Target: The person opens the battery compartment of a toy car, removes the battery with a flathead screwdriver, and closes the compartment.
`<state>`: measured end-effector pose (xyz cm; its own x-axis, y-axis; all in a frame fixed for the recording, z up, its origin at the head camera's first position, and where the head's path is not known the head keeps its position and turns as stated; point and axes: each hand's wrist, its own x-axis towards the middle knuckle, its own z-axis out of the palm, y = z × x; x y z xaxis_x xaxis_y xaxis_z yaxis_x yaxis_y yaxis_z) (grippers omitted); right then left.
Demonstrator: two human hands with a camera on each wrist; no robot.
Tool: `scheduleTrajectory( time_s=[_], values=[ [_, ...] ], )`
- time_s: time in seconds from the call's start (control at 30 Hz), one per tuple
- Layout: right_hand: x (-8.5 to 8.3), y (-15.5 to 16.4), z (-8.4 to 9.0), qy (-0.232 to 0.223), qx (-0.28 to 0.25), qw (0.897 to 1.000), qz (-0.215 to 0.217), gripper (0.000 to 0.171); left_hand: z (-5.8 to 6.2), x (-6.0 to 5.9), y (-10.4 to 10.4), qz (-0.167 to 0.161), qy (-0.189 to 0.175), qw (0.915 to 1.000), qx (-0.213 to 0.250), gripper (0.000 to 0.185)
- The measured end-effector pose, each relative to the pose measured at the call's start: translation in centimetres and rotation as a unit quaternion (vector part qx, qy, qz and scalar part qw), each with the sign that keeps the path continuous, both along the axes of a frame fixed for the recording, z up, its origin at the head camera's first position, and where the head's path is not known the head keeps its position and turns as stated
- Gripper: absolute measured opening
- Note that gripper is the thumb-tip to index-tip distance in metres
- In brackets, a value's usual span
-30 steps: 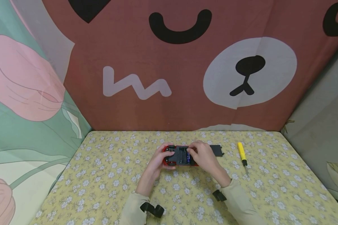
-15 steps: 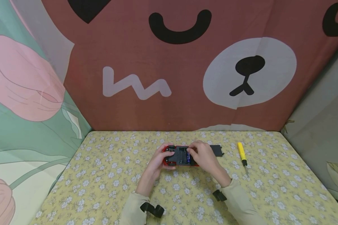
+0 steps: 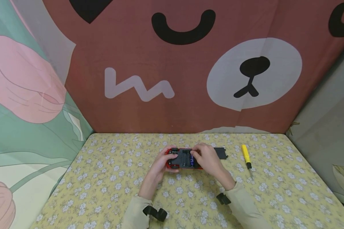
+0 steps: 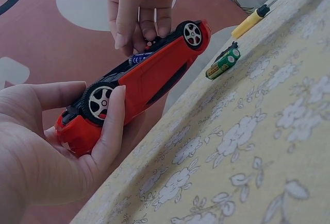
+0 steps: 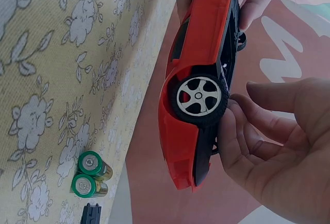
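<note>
Hardly anything has moved over the last second: the red car (image 3: 182,159) stays belly-up near the middle of the table (image 3: 103,184), held just off the cloth. The left hand (image 3: 162,161) still cups its nose, fingers curled around it, while the right hand (image 3: 205,158) keeps its fingertips (image 4: 135,37) pinched at the open battery bay. Two green batteries (image 5: 90,175) lie beside the car; the cover (image 3: 221,152) and screwdriver (image 3: 246,157) rest at three o'clock. Work at the bay looks to be going slowly.
</note>
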<state>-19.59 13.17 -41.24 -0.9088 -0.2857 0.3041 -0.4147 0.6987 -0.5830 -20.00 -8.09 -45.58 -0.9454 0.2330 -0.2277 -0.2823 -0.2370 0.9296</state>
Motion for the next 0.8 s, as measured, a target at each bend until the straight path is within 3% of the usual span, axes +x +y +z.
scheduleTrajectory(
  time_s=[0.8],
  values=[
    [-0.06, 0.1, 0.19, -0.016, -0.032, 0.999, 0.009, 0.005, -0.1, -0.32, 0.0, 0.009, -0.013, 0.9999, -0.003, 0.05]
  ],
)
